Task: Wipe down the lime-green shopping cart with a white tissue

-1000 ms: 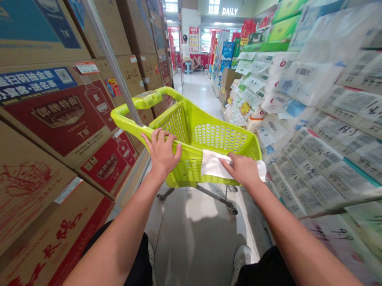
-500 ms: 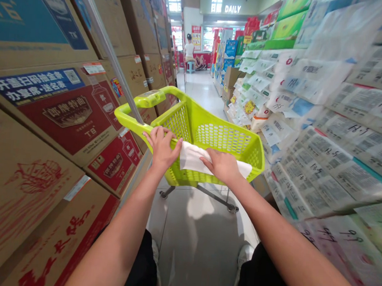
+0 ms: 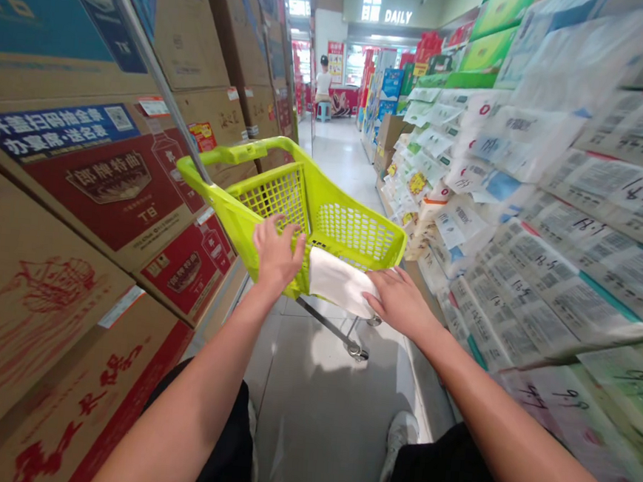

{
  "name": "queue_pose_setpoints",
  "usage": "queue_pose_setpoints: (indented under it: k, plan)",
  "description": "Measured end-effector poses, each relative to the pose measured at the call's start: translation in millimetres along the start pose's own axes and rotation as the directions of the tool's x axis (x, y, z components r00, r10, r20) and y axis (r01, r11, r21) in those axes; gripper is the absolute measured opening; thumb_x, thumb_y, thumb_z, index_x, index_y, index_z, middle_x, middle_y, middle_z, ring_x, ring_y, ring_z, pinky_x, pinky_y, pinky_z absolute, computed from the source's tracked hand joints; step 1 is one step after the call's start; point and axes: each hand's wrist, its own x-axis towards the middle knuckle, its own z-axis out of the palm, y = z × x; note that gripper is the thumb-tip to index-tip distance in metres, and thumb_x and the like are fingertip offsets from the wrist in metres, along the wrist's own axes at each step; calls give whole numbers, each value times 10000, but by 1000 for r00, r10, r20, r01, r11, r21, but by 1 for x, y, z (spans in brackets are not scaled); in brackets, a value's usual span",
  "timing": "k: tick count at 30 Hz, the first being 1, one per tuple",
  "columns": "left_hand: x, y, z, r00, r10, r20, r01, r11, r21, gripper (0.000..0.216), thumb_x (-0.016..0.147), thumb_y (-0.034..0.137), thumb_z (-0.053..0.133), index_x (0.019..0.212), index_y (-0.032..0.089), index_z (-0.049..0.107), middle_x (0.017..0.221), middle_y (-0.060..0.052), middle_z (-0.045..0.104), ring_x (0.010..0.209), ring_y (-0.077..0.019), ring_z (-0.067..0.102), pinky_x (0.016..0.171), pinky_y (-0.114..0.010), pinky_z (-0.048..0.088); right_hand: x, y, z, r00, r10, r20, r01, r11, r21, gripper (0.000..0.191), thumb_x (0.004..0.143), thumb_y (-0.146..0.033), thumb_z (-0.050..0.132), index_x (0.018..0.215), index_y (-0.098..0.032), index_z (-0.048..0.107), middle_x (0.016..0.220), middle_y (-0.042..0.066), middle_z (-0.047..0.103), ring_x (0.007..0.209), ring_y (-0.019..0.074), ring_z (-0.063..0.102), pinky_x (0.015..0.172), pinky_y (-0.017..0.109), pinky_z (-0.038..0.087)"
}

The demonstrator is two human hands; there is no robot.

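Observation:
A lime-green plastic shopping cart (image 3: 355, 232) stands at an angle in front of me, its handle (image 3: 239, 153) toward the left. A white cloth (image 3: 340, 281) hangs over the near side of the basket. My right hand (image 3: 398, 295) grips the right end of this cloth, near the front of the basket. At the near side wall, left of the cloth, my left hand (image 3: 277, 252) has its fingers apart and slightly bent. It holds nothing; whether the fingertips touch the cart cannot be told.
Cardboard cartons (image 3: 109, 180) are stacked along the left. A metal pole (image 3: 161, 80) slants down to the cart's handle. Plastic-wrapped packs (image 3: 564, 267) with handwritten prices fill the right side. Far down the aisle (image 3: 336, 153) a person (image 3: 323, 85) sits on a blue stool.
The cart has turned and shifted left, with the pole's lower end. My right hand has slid to the cloth's right end and lower. The left hand's fingers have loosened from the rim.

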Motion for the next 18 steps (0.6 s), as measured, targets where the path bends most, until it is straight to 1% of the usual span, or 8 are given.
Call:
queue_pose_setpoints:
  k: [2,3,5,8,11,13,15,18]
  plan:
    - [-10,15,0,950,251,186,-250,968,-31,298,1061,436,501,1158,256,716,1284,-107,686,1296,-317,574,1307,-610,171,1,12,5,998,-52,-18,53,996,68,441,1089,-467,472,1358,-160,639,1299,168,713,1253,310,628,1166,472,406]
    - [-14,21,1,916,322,239,-322,946,-38,330,1045,486,527,1180,247,711,1233,-109,702,1253,-322,581,1294,-598,198,2,19,8,998,-60,-35,64,993,103,478,1088,-508,463,1371,-165,639,1327,169,699,1271,315,614,1161,472,417]
    - [-18,27,6,878,374,298,-379,924,-41,437,997,583,583,1205,217,700,1186,-129,701,1201,-347,562,1207,-572,310,5,35,17,995,-5,-99,23,984,175,582,1090,-573,417,1453,-156,598,1430,181,648,1350,326,567,1180,484,414]
    - [-17,27,15,888,340,310,-324,940,-105,421,965,596,624,1120,210,689,1117,-112,697,1126,-337,535,1067,-537,364,13,64,33,972,141,-187,-92,964,248,666,1118,-553,275,1545,-108,525,1551,202,573,1482,317,474,1256,506,346]
    - [-16,26,22,903,306,301,-248,944,-217,298,954,516,652,1004,223,648,1033,-68,697,1087,-306,506,1008,-508,330,22,87,41,976,113,-187,-77,979,190,623,1126,-471,220,1377,-128,676,1472,183,645,1492,304,466,1282,509,303]
    - [-17,26,21,902,311,300,-234,935,-268,266,947,490,659,972,227,627,1000,-54,691,1089,-299,487,991,-498,309,28,95,39,984,65,-164,-45,991,124,611,1122,-442,223,1138,-153,762,1272,174,734,1394,314,538,1238,508,343]
    - [-19,26,19,899,322,296,-232,925,-300,265,943,490,665,962,230,621,990,-46,687,1099,-298,477,1002,-499,295,31,96,33,990,43,-133,-32,996,84,629,1123,-447,221,951,-170,759,1056,161,759,1212,313,615,1153,500,401]
    - [-19,21,16,901,334,278,-238,914,-328,284,934,510,677,945,232,622,964,-37,682,1090,-292,476,1023,-500,288,29,87,21,995,13,-100,-4,995,98,638,1125,-502,249,875,-182,742,926,135,740,1006,281,634,1059,479,430]
